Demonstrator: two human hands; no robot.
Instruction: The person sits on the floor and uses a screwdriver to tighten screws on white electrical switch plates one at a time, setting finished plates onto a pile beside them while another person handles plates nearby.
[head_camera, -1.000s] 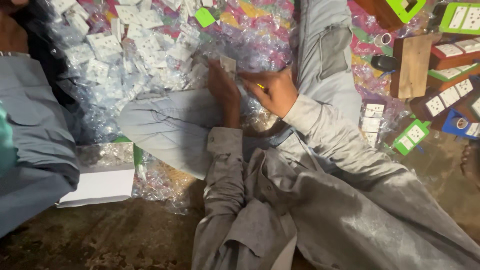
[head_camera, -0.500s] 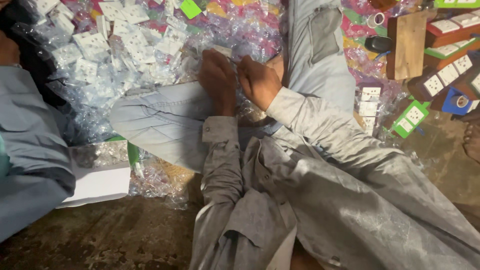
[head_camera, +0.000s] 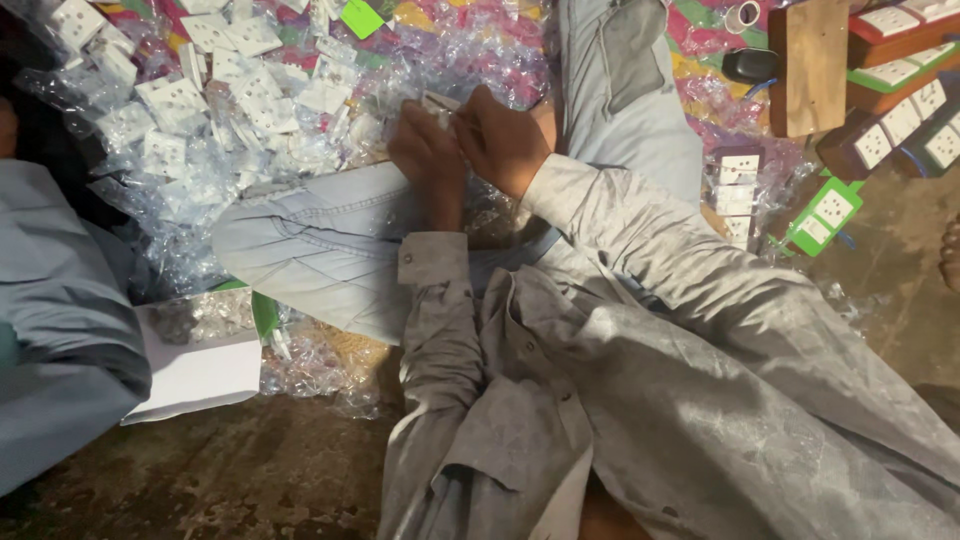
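Observation:
My left hand (head_camera: 428, 158) and my right hand (head_camera: 505, 140) meet above my bent leg in light jeans (head_camera: 330, 250). Between their fingers they hold a small white socket part (head_camera: 440, 102), partly hidden by the fingers. Just beyond the hands lies a heap of white socket plates in clear plastic bags (head_camera: 230, 90) on a colourful mat. Both arms wear grey sleeves.
Another person's grey-clad arm (head_camera: 60, 330) fills the left edge. White paper (head_camera: 200, 370) lies on the floor by it. At the right stand a wooden block (head_camera: 808, 62), brown boards with white sockets (head_camera: 900, 120), a green-backed socket (head_camera: 825, 215) and a stack of socket plates (head_camera: 738, 190).
The view has shifted so hands and pile sit lower in frame. My hands have come closer together and now pinch the small white part between them.

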